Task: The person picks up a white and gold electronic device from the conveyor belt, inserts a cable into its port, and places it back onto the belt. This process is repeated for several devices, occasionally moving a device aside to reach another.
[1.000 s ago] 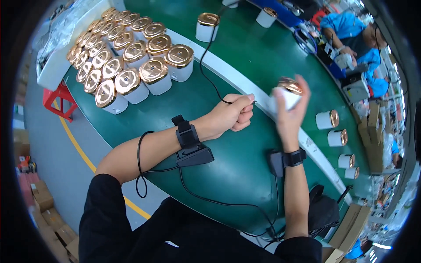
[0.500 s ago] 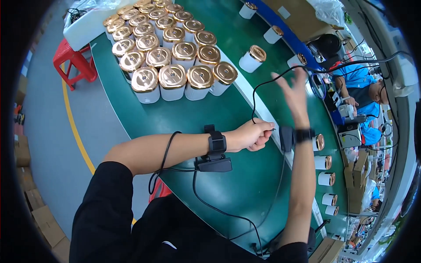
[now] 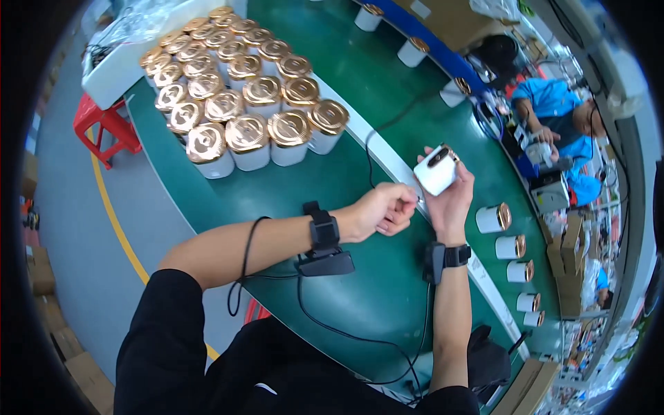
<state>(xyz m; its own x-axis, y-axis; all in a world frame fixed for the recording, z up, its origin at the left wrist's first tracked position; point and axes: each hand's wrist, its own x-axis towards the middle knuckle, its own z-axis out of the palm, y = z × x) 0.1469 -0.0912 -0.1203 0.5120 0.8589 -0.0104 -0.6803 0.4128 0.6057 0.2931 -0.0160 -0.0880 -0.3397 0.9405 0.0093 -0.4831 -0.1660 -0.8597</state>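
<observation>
In my right hand [image 3: 451, 200] is a white canister with a shiny gold-coloured end [image 3: 436, 173], tilted, with a dark oval panel on its side facing up. The fingers wrap round its far side. Close by on the left, my left hand [image 3: 384, 213] is closed in a pinch on the end of a thin black cable [image 3: 369, 155]. A small metal plug tip pokes out of the pinch toward the canister, and a small gap seems to lie between them. The cable runs away from that hand over the white strip.
Rows of gold-topped white canisters [image 3: 247, 142] stand at the left on the green table [image 3: 332, 290]. More canisters [image 3: 510, 247] line the right side and far edge. A red stool [image 3: 104, 128] and a white bin [image 3: 111, 83] are far left. A person in blue [image 3: 553, 111] sits opposite.
My right hand, spread and without a canister before, has come down toward me and now holds one. My left hand keeps its pinch on the cable and has shifted slightly left.
</observation>
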